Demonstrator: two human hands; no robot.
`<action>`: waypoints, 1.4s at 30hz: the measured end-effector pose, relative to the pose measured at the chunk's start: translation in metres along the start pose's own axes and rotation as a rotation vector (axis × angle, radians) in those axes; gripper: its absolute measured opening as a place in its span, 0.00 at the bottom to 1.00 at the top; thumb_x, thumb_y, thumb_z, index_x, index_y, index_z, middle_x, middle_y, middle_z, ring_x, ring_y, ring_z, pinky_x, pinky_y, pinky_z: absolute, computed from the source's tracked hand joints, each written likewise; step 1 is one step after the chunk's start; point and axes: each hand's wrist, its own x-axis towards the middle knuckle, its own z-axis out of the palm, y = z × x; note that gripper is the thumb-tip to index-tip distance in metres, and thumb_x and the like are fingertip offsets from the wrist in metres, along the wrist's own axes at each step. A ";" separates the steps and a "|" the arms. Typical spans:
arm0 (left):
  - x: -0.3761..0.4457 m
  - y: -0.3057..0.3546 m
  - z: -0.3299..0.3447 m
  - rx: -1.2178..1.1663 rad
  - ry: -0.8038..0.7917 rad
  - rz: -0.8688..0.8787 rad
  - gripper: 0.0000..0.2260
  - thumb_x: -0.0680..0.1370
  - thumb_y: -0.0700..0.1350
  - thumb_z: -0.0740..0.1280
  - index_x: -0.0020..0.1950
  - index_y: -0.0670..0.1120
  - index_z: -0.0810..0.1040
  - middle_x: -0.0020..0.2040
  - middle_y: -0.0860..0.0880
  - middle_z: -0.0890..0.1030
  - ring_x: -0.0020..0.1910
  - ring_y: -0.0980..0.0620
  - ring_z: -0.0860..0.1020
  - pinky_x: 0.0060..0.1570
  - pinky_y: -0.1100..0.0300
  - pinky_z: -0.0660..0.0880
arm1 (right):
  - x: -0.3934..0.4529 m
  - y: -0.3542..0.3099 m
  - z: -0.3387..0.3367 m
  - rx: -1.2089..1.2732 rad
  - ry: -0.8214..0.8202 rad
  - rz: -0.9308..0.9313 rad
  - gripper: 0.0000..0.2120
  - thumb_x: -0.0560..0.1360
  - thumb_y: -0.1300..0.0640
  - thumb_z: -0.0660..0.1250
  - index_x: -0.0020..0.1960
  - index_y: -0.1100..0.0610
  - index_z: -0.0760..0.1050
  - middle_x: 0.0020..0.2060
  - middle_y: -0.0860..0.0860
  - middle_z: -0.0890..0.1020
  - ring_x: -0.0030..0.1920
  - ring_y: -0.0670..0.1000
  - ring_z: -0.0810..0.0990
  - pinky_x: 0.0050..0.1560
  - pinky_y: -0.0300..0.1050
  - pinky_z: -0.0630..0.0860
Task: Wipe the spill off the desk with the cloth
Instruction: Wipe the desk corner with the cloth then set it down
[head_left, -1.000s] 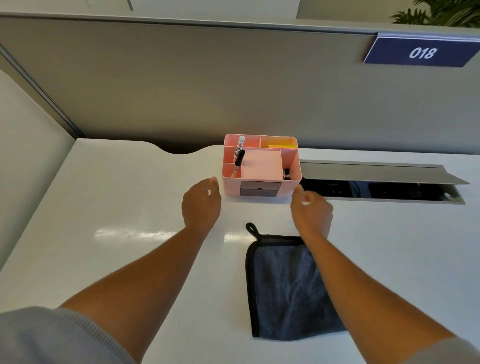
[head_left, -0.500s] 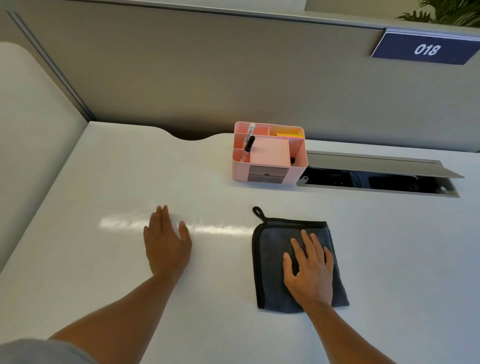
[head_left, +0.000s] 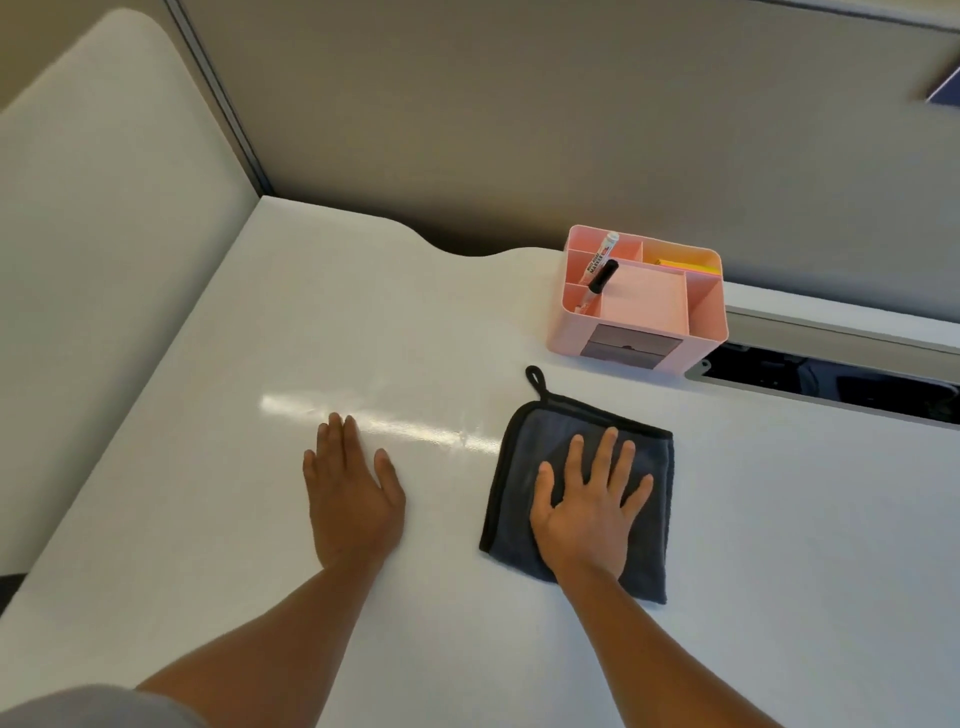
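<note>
1. The fingers of the left hand are laid out straight and flat on the bare table; nothing is held by them.
2. Just beyond those fingertips a bright, wet-looking streak is seen, running rightward to the cloth's edge. It cannot be told whether this is the spill or only reflected light. If it is liquid, it could be smeared by the left hand should that hand slide forward.
3. The dark grey cloth is lying flat on the table, pressed under the spread, straight fingers of the right hand; it is pinned, not gripped. Since it is only pressed, it could bunch or be slipped over when pushed left toward the streak, and part of the wet patch may be missed.
4. Behind the cloth a pink organiser is standing; it could be knocked by a wide stroke, and liquid could be driven toward the open cable tray beside it.
5. On the pen in the organiser the word "MARKER" is read; smaller print is not legible.
</note>
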 end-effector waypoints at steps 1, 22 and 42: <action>0.000 -0.001 0.001 0.002 0.000 -0.007 0.25 0.82 0.47 0.54 0.77 0.39 0.58 0.78 0.44 0.59 0.78 0.47 0.55 0.76 0.49 0.51 | 0.004 -0.016 0.002 -0.001 -0.007 -0.038 0.33 0.80 0.36 0.39 0.81 0.49 0.53 0.81 0.56 0.46 0.81 0.60 0.41 0.77 0.68 0.42; 0.010 -0.005 0.002 -0.042 0.023 -0.081 0.27 0.79 0.47 0.45 0.78 0.41 0.56 0.79 0.43 0.58 0.79 0.48 0.52 0.77 0.52 0.52 | 0.152 -0.203 0.010 -0.077 -0.167 -1.226 0.29 0.79 0.31 0.45 0.78 0.39 0.59 0.81 0.46 0.51 0.81 0.51 0.44 0.79 0.59 0.38; 0.013 -0.014 0.010 0.055 0.004 -0.075 0.26 0.80 0.42 0.50 0.79 0.40 0.53 0.80 0.44 0.53 0.79 0.48 0.48 0.77 0.55 0.45 | 0.192 -0.204 0.007 -0.007 0.014 -0.258 0.37 0.77 0.28 0.41 0.81 0.44 0.50 0.80 0.62 0.45 0.79 0.67 0.41 0.75 0.71 0.39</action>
